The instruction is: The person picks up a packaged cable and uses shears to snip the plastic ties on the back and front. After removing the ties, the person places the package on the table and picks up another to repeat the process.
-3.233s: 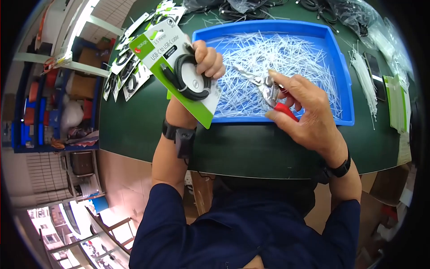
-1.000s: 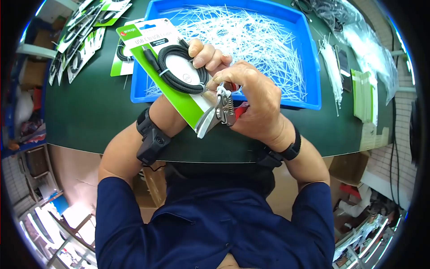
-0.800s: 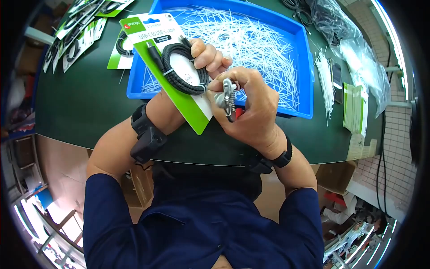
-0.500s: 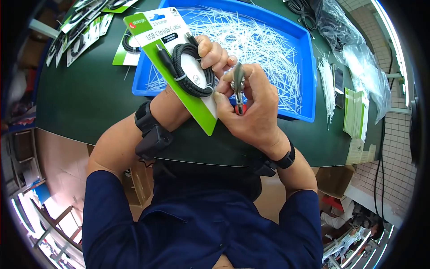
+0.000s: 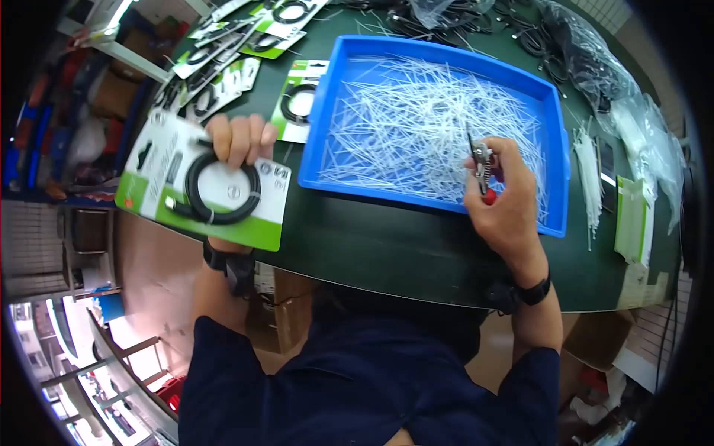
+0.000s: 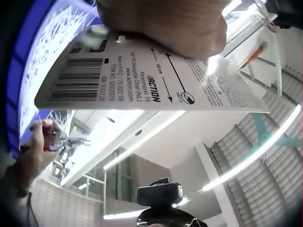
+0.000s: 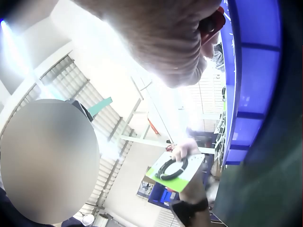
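In the head view my left hand grips the top edge of a green and white retail card, tilted at the left over the table's front edge. A coiled black USB-C cable is fastened to its front with thin ties. The left wrist view shows the card's printed back with a barcode. My right hand holds red-handled metal pliers over the right part of the blue tray, tip pointing away from me. White cable-tie pieces cover the tray's floor.
Another carded cable lies against the tray's left side. A pile of carded cables sits at the back left. On the right are a bundle of white ties, a phone, green cards and plastic bags.
My hands have parted. The left has carried the card leftward and turned it; the right has moved right with the pliers, away from the card and over the tray. The head view has shifted.
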The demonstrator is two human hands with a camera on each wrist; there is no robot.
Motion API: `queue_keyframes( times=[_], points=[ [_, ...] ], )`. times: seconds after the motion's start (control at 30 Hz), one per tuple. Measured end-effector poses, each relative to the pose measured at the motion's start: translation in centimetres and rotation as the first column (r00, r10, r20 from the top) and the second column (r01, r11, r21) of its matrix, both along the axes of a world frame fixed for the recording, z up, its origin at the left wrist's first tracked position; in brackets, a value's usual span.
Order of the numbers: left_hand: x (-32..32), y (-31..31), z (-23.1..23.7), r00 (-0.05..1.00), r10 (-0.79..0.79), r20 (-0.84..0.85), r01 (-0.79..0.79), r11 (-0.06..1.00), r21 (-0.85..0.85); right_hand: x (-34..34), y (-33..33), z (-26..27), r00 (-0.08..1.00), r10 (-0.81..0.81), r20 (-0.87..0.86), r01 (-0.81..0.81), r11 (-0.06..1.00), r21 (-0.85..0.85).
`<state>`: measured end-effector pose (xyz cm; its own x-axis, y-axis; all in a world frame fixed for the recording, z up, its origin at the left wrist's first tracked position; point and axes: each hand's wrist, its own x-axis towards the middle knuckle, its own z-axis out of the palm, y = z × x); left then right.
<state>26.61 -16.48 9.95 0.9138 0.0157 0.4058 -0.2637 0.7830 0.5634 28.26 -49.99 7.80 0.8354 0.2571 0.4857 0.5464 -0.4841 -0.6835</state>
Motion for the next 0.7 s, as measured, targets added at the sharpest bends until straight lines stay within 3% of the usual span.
queue_keyframes(
  times=[0.1,0.17,0.23,0.27,0.3,0.33,0.37,0.47,0.5,0.57,0.63,0.7],
  points=[
    [-5.2,6.8,-1.5,0.974,0.216,0.068,-0.227,0.927,0.300,0.2,-0.7,0.0,0.999,-0.042,-0.028,0.041,0.999,-0.014],
    [-9.7,11.7,-3.2,0.933,0.342,0.109,-0.351,0.808,0.473,0.4,-1.0,0.2,0.998,-0.039,-0.042,0.039,0.999,-0.006],
    [-15.0,17.5,-6.1,0.842,0.533,0.079,-0.479,0.673,0.564,0.3,-1.0,-0.2,0.998,-0.041,-0.049,0.041,0.999,0.007],
    [-17.8,19.8,-7.3,0.842,0.532,0.084,-0.479,0.667,0.571,0.4,-1.0,-0.3,0.997,-0.039,-0.068,0.040,0.999,0.009],
    [-20.4,21.2,-8.0,0.645,0.764,0.000,-0.616,0.520,0.592,0.4,-1.0,-0.4,0.996,-0.035,-0.085,0.036,0.999,0.007],
    [-21.2,21.4,-7.7,0.382,0.921,-0.074,-0.705,0.342,0.621,0.5,-0.9,-0.3,0.995,-0.031,-0.098,0.031,1.000,0.002],
    [-21.4,21.9,-7.5,0.380,0.922,-0.070,-0.710,0.340,0.616,0.5,-0.8,-0.3,0.996,-0.028,-0.090,0.028,1.000,0.003],
    [-21.6,22.9,-7.8,0.195,0.978,-0.068,-0.768,0.196,0.610,0.4,-0.5,-0.4,0.995,-0.001,-0.102,0.001,1.000,-0.002],
    [-20.5,22.0,-7.4,0.193,0.979,-0.070,-0.772,0.196,0.605,0.4,-0.4,-0.4,0.995,0.001,-0.096,-0.002,1.000,-0.005],
    [-15.9,18.1,-5.9,0.336,0.856,0.392,-0.619,-0.113,0.778,0.4,-0.3,-0.5,0.995,0.006,-0.099,-0.007,1.000,-0.011],
    [-11.6,14.6,-4.4,0.499,0.826,0.263,-0.486,0.016,0.874,0.4,-0.5,-0.6,0.995,-0.004,-0.098,0.002,1.000,-0.015],
    [-7.1,10.6,-3.5,0.656,0.704,0.273,-0.396,0.012,0.918,0.5,-0.5,-0.6,0.994,0.017,-0.105,-0.018,1.000,-0.016]
  ],
)
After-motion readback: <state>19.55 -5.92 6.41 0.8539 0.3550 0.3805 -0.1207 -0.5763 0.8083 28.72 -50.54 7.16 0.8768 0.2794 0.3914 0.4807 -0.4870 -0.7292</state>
